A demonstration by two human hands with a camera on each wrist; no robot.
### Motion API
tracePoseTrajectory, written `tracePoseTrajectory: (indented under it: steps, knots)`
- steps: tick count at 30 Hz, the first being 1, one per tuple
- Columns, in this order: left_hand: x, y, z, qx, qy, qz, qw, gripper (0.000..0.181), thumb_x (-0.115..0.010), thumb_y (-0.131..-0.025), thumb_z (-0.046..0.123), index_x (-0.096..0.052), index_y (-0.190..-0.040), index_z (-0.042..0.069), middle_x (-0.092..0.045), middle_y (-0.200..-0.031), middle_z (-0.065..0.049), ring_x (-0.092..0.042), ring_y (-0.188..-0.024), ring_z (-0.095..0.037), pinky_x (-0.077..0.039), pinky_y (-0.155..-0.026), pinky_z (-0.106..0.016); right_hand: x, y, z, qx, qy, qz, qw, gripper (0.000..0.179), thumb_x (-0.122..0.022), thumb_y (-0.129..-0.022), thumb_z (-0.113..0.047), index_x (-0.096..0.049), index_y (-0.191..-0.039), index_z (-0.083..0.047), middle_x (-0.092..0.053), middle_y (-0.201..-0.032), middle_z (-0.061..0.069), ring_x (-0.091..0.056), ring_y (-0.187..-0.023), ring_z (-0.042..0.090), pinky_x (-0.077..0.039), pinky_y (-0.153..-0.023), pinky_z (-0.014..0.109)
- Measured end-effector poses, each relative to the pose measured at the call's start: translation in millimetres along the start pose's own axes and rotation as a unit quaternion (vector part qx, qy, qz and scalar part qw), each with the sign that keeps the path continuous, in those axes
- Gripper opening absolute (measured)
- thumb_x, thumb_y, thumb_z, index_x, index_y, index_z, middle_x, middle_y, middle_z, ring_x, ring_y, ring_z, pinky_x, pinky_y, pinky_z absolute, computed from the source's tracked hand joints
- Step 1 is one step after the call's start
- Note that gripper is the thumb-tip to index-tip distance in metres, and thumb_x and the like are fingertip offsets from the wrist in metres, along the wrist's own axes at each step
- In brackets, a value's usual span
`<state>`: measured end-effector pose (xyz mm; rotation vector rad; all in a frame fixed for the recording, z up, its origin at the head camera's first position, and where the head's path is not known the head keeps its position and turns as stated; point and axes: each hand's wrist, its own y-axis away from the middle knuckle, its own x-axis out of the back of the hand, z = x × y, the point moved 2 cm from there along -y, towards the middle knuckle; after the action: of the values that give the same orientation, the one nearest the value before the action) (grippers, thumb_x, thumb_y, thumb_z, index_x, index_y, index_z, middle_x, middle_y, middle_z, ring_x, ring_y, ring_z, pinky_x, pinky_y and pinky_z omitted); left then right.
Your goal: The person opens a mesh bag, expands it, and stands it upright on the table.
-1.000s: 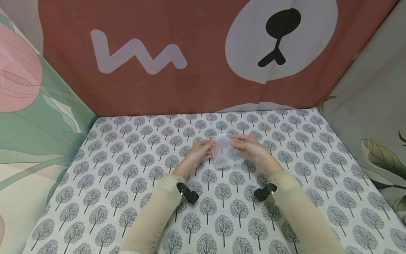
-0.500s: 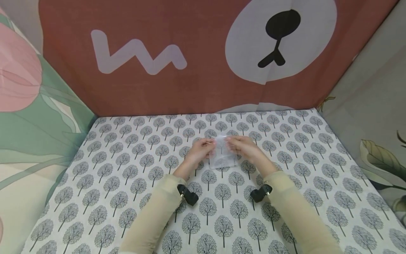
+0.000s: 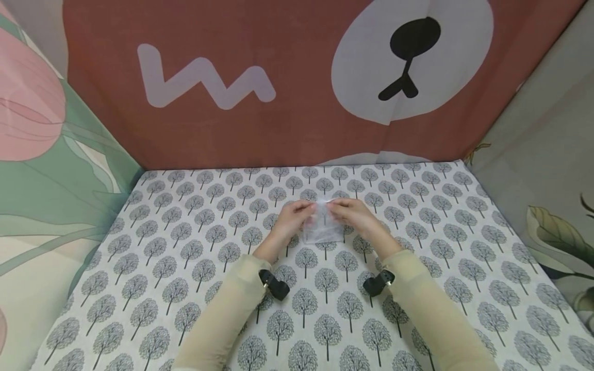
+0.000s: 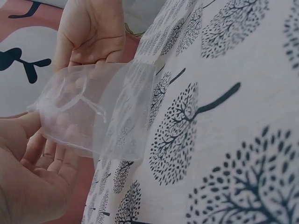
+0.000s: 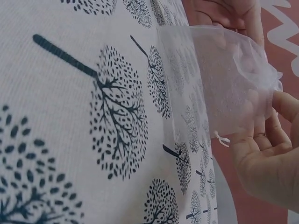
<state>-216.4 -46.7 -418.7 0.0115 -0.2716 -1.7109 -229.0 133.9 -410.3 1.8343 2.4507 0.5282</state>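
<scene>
A sheer white organza drawstring pouch [image 3: 323,234] hangs between both hands above the tree-print cloth. Its gathered top edge is pinched on the left by my left hand [image 3: 292,219] and on the right by my right hand [image 3: 355,214]. In the left wrist view, a thin white drawstring [image 4: 96,108] lies across the see-through fabric, and the left fingers show behind the pouch. From the right wrist, a small ribbon end [image 5: 222,138] sticks out beside the right fingers, while the mouth looks bunched together. I see nothing inside the pouch.
White cloth printed with grey trees [image 3: 185,288] covers the table. A reddish-brown hanging with a bear face [image 3: 297,129] stands behind it, with floral curtains [image 3: 32,206] at both sides. Each wrist wears a black camera [image 3: 276,286].
My right hand has moved left, closer to my left hand. The pouch's top has narrowed from spread flat to bunched, and its body has shifted slightly left. My left hand has barely moved.
</scene>
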Motion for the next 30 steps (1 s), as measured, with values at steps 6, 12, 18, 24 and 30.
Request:
tracePoseTrajectory:
  steps: [6, 12, 18, 24, 30]
  knots:
    - [1.0, 1.9, 2.1, -0.010, -0.014, 0.006, 0.9998, 0.028, -0.064, -0.091, 0.022, -0.065, -0.113, 0.004, -0.069, -0.109, -0.013, -0.060, -0.080, -0.008, -0.052, -0.069, -0.019, -2.4, -0.1, 0.2, -0.002, 0.019, 0.015, 0.9997, 0.039, -0.059, -0.094, -0.024, -0.057, -0.122, 0.004, -0.061, -0.100, -0.004, -0.058, -0.089, 0.006, -0.053, -0.087, 0.019]
    - [2.6, 4.4, 2.6, -0.005, -0.019, 0.015, 0.9997, 0.030, -0.065, -0.091, 0.025, -0.065, -0.113, 0.005, -0.068, -0.109, -0.011, -0.060, -0.083, -0.010, -0.052, -0.071, -0.018, -4.2, 0.9, -1.2, 0.001, 0.031, 0.022, 0.9993, 0.037, -0.060, -0.093, -0.028, -0.059, -0.116, 0.001, -0.063, -0.099, -0.004, -0.057, -0.093, 0.009, -0.051, -0.094, 0.026]
    - [5.2, 4.5, 4.1, 0.002, -0.011, 0.035, 0.9993, 0.032, -0.064, -0.091, 0.028, -0.065, -0.115, 0.006, -0.068, -0.109, -0.011, -0.059, -0.082, -0.010, -0.050, -0.068, -0.017, -6.0, 1.5, -4.4, 0.000, 0.010, 0.033, 0.9994, 0.040, -0.059, -0.094, -0.026, -0.057, -0.122, 0.002, -0.061, -0.106, -0.001, -0.057, -0.097, 0.009, -0.048, -0.104, 0.034]
    - [7.2, 3.3, 4.0, 0.012, 0.011, 0.043, 0.9990, 0.031, -0.064, -0.091, 0.025, -0.065, -0.115, 0.006, -0.067, -0.110, -0.012, -0.060, -0.082, -0.009, -0.051, -0.069, -0.016, -6.4, 1.6, -5.3, -0.001, -0.021, 0.045, 0.9988, 0.041, -0.056, -0.096, -0.023, -0.054, -0.126, 0.004, -0.058, -0.097, -0.006, -0.056, -0.093, 0.006, -0.049, -0.102, 0.030]
    - [9.9, 3.0, 3.3, 0.021, 0.018, 0.053, 0.9982, 0.034, -0.063, -0.091, 0.030, -0.063, -0.117, 0.008, -0.067, -0.112, -0.009, -0.061, -0.088, -0.011, -0.053, -0.076, -0.020, -6.2, 1.6, -4.9, 0.002, -0.042, 0.049, 0.9979, 0.043, -0.055, -0.097, -0.023, -0.051, -0.128, 0.006, -0.058, -0.095, -0.008, -0.056, -0.091, 0.005, -0.052, -0.094, 0.021]
